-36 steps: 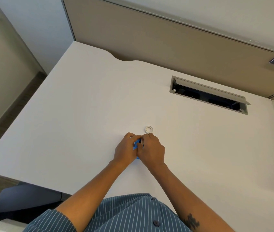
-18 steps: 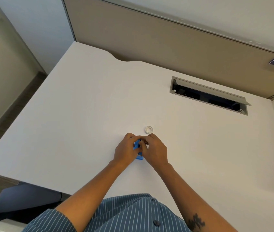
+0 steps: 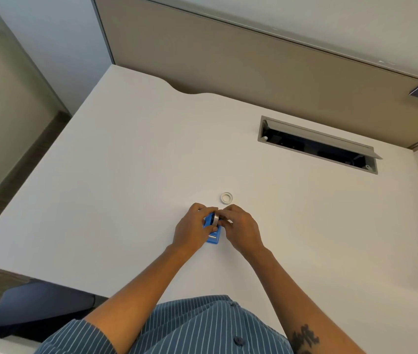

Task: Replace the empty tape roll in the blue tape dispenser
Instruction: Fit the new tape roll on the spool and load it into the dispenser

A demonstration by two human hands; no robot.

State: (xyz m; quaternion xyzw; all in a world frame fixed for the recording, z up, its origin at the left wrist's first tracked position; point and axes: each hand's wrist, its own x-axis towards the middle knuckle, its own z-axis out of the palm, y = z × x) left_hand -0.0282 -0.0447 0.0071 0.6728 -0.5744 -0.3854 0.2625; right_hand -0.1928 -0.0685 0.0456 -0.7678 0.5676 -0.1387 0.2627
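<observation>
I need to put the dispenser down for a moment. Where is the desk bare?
Bare desk left of the left hand, and right of the right hand below the cable hatch. Crowded only around the ring.

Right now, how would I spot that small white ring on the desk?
Start at the white desk, then find the two hands around the blue tape dispenser. The small white ring lies flat just beyond them, untouched and alone.

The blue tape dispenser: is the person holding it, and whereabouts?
Yes. The left hand grips the blue tape dispenser by its left side, on the desk. The right hand pinches the tape roll at its top.
</observation>
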